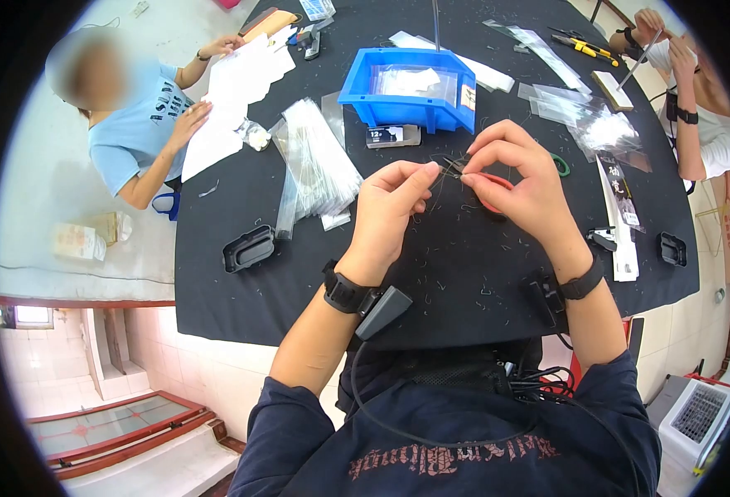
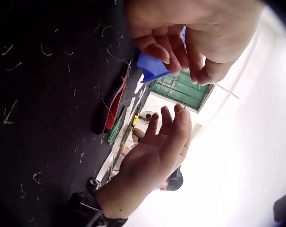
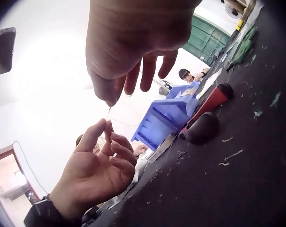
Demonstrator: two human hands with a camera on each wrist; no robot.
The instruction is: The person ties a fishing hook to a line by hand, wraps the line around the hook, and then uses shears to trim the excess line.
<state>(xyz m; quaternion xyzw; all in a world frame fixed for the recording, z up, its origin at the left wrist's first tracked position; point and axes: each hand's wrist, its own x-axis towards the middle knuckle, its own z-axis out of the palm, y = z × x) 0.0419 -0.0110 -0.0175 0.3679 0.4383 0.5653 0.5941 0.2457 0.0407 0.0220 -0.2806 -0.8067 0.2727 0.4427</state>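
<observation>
A: Where is the strand, and how is it oriented?
B: It is suspended above the black cloth, between the fingertips of the left hand and the right hand. Its long axis runs crosswise, from one hand toward the other. In the right wrist view, a short, nearly straight length bridges the two pinches. Which end is which cannot be told.

A: State of each hand?
B: Left: thumb and forefinger closed in a pinch on the strand, remaining fingers loosely bent. Right: thumb and forefinger likewise closed on the strand, remaining fingers bent and spread apart.

A: Which objects border the working position?
B: The red-handled tool lies on the cloth below the hands, toward the right hand. Beyond the fingertips are the small box and the blue bin. The plastic sleeves lie to the left; the green-handled item lies just beyond the right hand.

A: Where are the table edge and the open room?
B: The front edge crosses beneath the wrists and forearms, on the wearer's side. Between the hands and that edge, the cloth carries only small scattered clippings. This is the widest open area; clearance is narrower toward the small box and bin.
</observation>
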